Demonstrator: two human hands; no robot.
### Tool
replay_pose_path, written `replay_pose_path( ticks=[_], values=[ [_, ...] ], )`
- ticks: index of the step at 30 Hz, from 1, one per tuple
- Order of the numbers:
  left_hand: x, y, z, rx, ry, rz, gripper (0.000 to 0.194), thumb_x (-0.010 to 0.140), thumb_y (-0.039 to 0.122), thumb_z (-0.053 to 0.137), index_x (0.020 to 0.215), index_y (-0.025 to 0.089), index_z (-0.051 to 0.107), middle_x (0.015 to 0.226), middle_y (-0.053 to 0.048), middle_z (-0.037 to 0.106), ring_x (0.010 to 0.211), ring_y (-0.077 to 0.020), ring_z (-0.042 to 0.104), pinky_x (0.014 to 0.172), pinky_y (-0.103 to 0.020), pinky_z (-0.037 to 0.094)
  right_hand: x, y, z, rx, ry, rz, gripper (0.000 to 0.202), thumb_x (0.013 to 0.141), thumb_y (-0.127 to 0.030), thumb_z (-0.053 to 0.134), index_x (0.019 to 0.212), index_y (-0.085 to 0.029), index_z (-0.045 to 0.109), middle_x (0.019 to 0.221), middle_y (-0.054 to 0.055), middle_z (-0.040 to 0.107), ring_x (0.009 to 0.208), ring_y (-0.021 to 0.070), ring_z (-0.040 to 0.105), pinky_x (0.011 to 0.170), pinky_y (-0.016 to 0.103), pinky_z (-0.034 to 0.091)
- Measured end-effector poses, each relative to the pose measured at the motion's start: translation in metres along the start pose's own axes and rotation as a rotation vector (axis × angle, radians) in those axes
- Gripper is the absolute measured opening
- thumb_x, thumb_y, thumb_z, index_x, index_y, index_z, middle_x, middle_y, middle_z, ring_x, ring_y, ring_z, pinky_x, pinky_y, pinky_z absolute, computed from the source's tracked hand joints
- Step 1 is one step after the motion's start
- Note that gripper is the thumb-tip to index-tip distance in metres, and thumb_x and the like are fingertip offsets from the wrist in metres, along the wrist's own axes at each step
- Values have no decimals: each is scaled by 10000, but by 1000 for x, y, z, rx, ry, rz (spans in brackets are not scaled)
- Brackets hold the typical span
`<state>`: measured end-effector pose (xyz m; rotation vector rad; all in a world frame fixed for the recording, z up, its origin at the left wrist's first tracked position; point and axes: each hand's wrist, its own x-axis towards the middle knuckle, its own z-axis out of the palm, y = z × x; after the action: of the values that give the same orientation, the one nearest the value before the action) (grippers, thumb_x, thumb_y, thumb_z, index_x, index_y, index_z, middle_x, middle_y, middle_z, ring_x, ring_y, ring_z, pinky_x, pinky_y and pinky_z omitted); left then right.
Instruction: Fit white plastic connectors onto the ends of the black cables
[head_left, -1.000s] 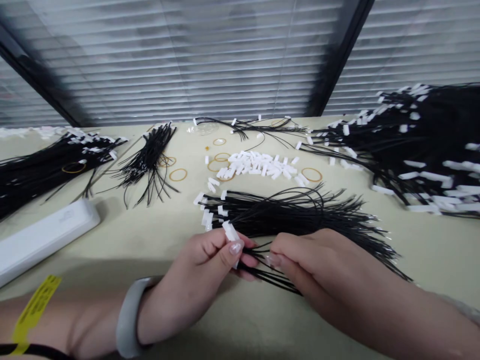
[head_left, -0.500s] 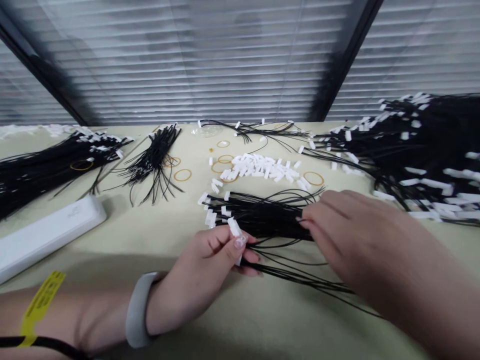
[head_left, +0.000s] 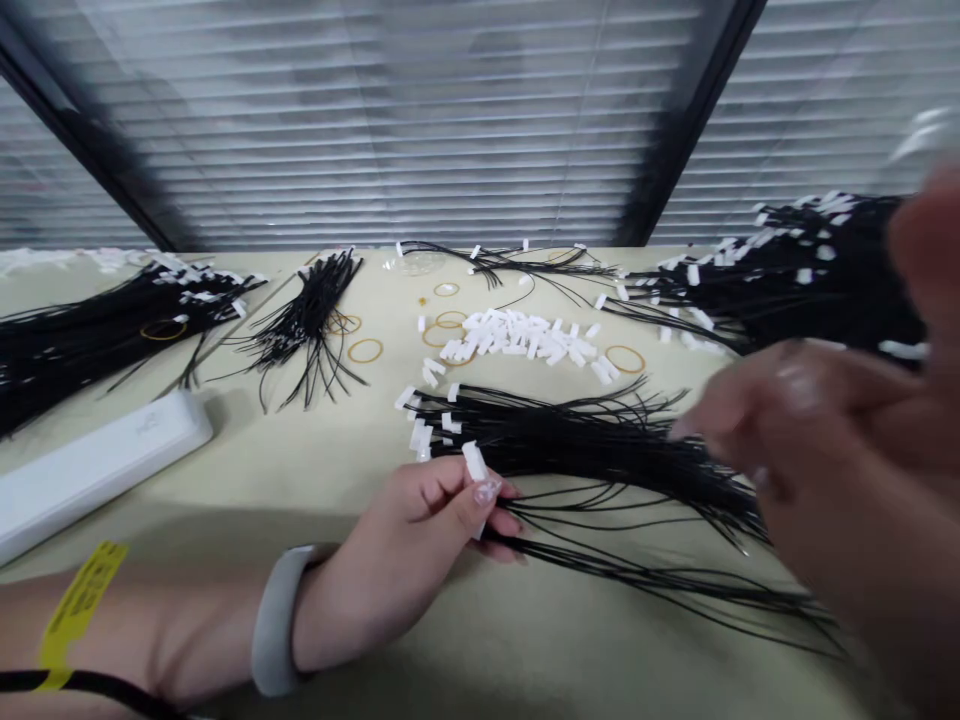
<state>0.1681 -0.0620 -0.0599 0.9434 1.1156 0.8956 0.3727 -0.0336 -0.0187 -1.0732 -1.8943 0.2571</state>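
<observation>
My left hand is closed, thumb over fingers, on a few black wires with white connector ends. Their free ends trail to the right over the table. Just beyond it lies a thick bundle of black wires with white connectors at its left end. My right hand, smeared by motion, is raised at the right, over the bundle's loose ends. One of its fingers stands up apart from the rest, and I see nothing held between them.
Behind the bundle is a heap of small white connectors among yellow rubber bands. More black wires lie at the left, in a small bunch and in a large pile. A white bar-shaped case lies at left, blinds behind.
My right hand has let go of the thick bundle and moved up and right, its fingers spreading. The bundle's loose ends now show. My left hand keeps its hold almost unmoved.
</observation>
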Motion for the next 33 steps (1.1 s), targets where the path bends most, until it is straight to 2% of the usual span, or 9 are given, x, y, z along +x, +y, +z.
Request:
replay_pose_path(
  ticks=[1,3,5,7,10,17,27,33],
  values=[
    [0,0,0,7,-10,3,253,750,362,617,781,111,605,667,-15,621,600,-112,595,611,-241,485,-2,-4,3,27,-51,-24,535,879,-180,409,1330,-407,231,1300,10,413,691,85,543,630,253,474],
    [-1,1,0,22,-27,10,246,757,354,609,771,108,606,660,-15,616,605,-111,587,614,-241,487,-4,-9,10,20,-198,-105,361,826,-138,496,1126,-338,488,1002,-32,601,663,64,548,641,203,455],
    [-1,1,0,30,-36,15,240,764,349,601,752,109,604,659,-17,615,613,-112,584,618,-242,491,-4,-10,16,-12,-318,-147,158,801,-134,535,875,-265,586,736,-55,613,625,47,536,588,162,417],
    [-2,0,0,23,-45,16,233,763,344,603,747,112,604,659,-16,618,611,-110,583,617,-239,492,-2,-9,20,6,-337,-125,109,793,-135,552,757,-227,597,653,-59,589,594,34,516,550,149,386],
    [-3,0,1,0,-53,12,230,753,340,615,751,110,606,654,-11,620,601,-102,582,611,-229,491,0,-6,20,13,-370,-73,130,810,-147,524,722,-198,606,634,-51,590,567,36,504,531,150,377],
    [-3,1,0,-28,-53,-4,224,738,333,633,741,110,616,638,-14,635,585,-101,586,601,-227,487,1,-6,19,32,-592,51,217,820,-169,472,655,-167,614,522,-41,513,482,51,428,423,166,308],
    [-2,0,-2,32,-71,33,200,777,298,586,753,100,604,641,-17,635,583,-95,587,600,-213,482,2,-2,23,33,-621,46,223,812,-169,472,617,-155,580,496,-48,431,473,41,366,420,153,274],
    [-4,-4,-2,120,-108,59,173,810,271,534,766,116,597,680,-20,624,618,-97,579,613,-207,483,4,-2,24,-3,-593,161,289,840,-232,433,573,-153,510,506,-42,438,483,51,376,419,151,290]
  ],
)
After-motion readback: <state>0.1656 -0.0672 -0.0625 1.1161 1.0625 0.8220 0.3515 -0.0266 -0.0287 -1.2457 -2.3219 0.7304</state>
